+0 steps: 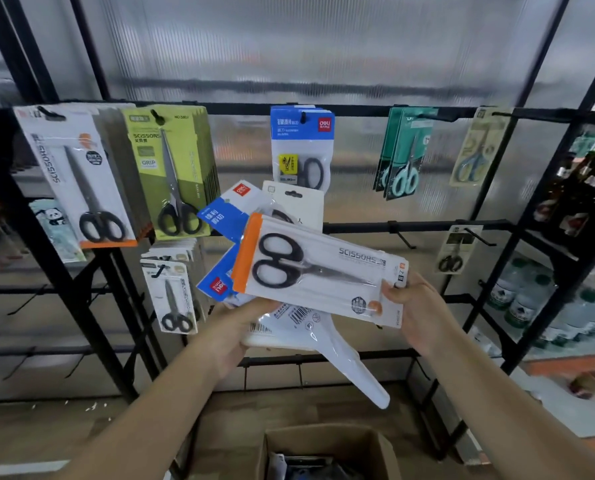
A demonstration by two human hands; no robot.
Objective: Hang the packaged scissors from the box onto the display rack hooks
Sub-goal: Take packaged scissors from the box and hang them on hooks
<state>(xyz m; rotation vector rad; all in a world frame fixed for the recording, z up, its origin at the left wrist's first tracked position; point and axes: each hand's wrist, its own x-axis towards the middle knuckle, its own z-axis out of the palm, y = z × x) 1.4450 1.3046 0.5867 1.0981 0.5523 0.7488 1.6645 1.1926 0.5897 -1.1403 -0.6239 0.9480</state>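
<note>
Before the display rack [410, 226], scissors pack [318, 268] between both hands [417, 306].

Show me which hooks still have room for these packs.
Bare hook on the middle bar, between the blue stack and the lone small pack. Top-left white and green stacks look full. Both hands hold packs.

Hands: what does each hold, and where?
Right hand pinches the white orange-edged scissors pack at its hanger end; left hand grips the fanned packs from below.
</note>
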